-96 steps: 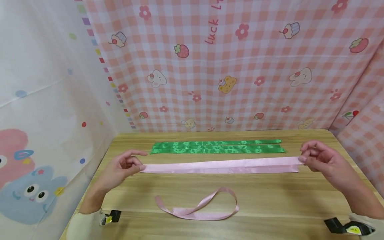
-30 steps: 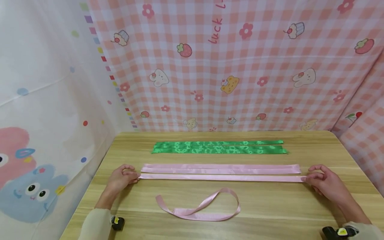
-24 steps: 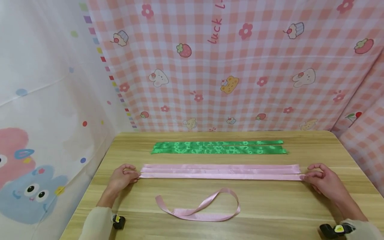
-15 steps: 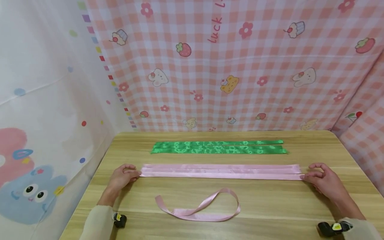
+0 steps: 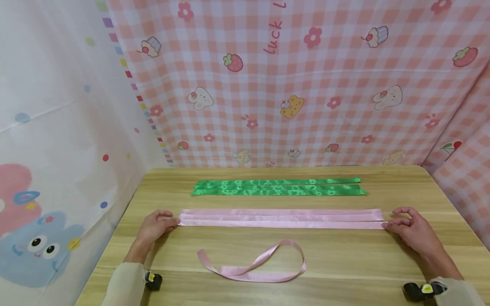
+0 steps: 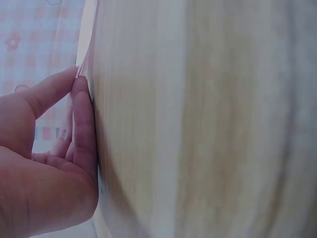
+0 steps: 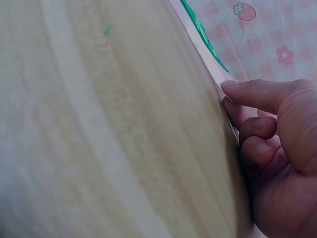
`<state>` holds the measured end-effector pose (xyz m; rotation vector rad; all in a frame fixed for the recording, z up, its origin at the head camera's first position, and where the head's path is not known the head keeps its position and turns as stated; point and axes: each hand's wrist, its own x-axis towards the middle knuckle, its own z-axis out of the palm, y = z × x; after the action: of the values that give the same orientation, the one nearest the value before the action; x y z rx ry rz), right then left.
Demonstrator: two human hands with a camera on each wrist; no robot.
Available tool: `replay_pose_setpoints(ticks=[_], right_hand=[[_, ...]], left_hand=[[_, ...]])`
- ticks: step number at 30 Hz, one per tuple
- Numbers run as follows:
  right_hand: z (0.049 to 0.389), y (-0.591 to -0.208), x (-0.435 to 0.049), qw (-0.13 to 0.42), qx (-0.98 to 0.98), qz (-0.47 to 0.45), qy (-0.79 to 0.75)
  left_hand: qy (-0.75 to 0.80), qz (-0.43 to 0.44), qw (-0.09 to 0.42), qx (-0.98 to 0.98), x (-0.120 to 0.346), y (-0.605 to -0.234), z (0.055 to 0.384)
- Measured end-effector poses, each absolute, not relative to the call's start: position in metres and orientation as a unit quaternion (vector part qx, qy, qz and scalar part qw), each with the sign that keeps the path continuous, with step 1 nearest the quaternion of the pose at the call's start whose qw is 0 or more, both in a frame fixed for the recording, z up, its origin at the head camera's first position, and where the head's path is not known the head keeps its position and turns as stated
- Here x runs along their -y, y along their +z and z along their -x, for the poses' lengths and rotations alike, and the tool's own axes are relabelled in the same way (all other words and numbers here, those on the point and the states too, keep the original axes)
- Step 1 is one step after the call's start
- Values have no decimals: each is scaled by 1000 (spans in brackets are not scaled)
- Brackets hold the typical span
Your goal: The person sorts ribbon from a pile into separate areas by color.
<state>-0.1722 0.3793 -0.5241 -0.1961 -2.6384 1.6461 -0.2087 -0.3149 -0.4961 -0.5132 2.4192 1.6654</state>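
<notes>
A flat pink ribbon point(image 5: 283, 225) lies stretched from side to side across the wooden table. My left hand point(image 5: 155, 228) pinches its left end between thumb and finger; the left wrist view shows the ribbon tip point(image 6: 85, 59) between the fingertips, low at the tabletop. At the other end, my right hand point(image 5: 415, 231) pinches the ribbon with thumb and index finger, its other fingers curled loosely. Right behind this ribbon, and parallel to it, lie more pink strips point(image 5: 281, 213), their edges close together.
Green ribbon strips point(image 5: 275, 188) lie side by side farther back on the table point(image 5: 344, 259). A loose pink ribbon point(image 5: 264, 276) curls in a loop nearer the front. Behind the table hangs a checked pink curtain point(image 5: 264, 85); a white printed cloth point(image 5: 69, 140) hangs at the left.
Earlier, both hands held the pink ribbon over the other pink strips. It came down in front of them, then slid back until its edge lay close against them. In the last half second little moved.
</notes>
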Motion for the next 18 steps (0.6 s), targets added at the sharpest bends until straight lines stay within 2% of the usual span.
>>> replay_pose_setpoints(ticks=[14,18], right_hand=[[171,-519,-378,23,829,59,556],[169,-512,-374,57,833,60,546]], left_hand=[[578,172,83,-793,315,-492,208],[572,152,64,-804,316,-485,206]])
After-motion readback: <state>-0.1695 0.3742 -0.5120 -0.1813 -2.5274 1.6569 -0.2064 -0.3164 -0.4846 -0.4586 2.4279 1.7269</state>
